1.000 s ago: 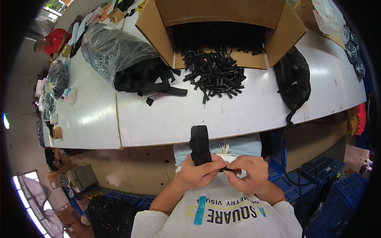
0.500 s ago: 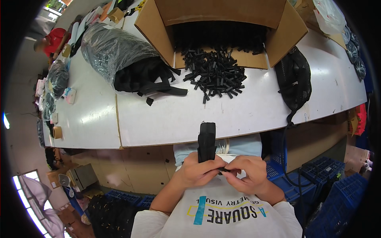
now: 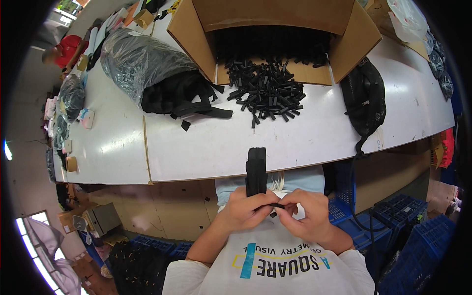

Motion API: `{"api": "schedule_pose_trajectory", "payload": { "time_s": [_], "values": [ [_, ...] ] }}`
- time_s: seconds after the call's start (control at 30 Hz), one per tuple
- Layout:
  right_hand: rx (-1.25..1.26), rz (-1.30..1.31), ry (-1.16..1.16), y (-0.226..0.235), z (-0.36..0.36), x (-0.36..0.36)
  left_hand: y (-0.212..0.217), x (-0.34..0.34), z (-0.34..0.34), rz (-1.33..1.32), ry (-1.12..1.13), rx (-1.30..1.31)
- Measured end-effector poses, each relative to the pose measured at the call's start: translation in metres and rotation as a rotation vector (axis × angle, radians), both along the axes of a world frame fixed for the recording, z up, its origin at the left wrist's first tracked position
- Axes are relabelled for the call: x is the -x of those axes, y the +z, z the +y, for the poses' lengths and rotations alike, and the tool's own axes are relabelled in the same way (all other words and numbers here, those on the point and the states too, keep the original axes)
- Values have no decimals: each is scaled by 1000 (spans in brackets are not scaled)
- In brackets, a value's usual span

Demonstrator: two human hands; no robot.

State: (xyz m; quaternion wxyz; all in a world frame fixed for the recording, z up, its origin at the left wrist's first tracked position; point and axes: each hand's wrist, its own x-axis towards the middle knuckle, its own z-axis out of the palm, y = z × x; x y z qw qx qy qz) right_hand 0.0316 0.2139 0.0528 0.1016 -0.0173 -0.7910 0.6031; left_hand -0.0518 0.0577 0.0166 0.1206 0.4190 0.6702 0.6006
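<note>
My left hand (image 3: 242,207) is closed around a bundle of black fabric strips (image 3: 256,169), which stands up past the table's near edge. A short dark strip (image 3: 277,205) runs sideways between my two hands in front of my shirt. Thumb and fingers of my right hand (image 3: 309,212) pinch its right end; the left end is at my left thumb. A small dark bit (image 3: 273,215) shows just below it, partly hidden. Ahead on the table lies a heap of small black tube-like pieces (image 3: 268,93).
An open cardboard box (image 3: 275,17) lies behind the heap, with more black pieces inside. Left of it, a clear plastic bag (image 3: 135,54) spills black strips (image 3: 179,93). A black mesh bag (image 3: 364,98) hangs over the white table (image 3: 196,147). Blue crates (image 3: 400,214) stand lower right.
The bundle in my left hand has risen slightly and leans a little left. The dark strip between my hands now shows at more length. Things on the table have not moved.
</note>
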Motion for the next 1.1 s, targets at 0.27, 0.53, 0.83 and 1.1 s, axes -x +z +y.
{"api": "schedule_pose_trajectory", "payload": {
  "time_s": [0.27, 0.53, 0.83, 1.1],
  "values": [
    [163, -156, -14, -6, 3, -1, -8, 0, -2, -109, -53, 65],
    [259, -219, 14, -9, 7, 1, -9, 0, -3, -312, -117, 85],
    [414, -204, 37, -15, 6, 1, -8, 0, -4, -468, -152, -22],
    [402, -180, 2, -14, 6, 1, -2, 0, -5, -398, -123, 47]
  ]
}}
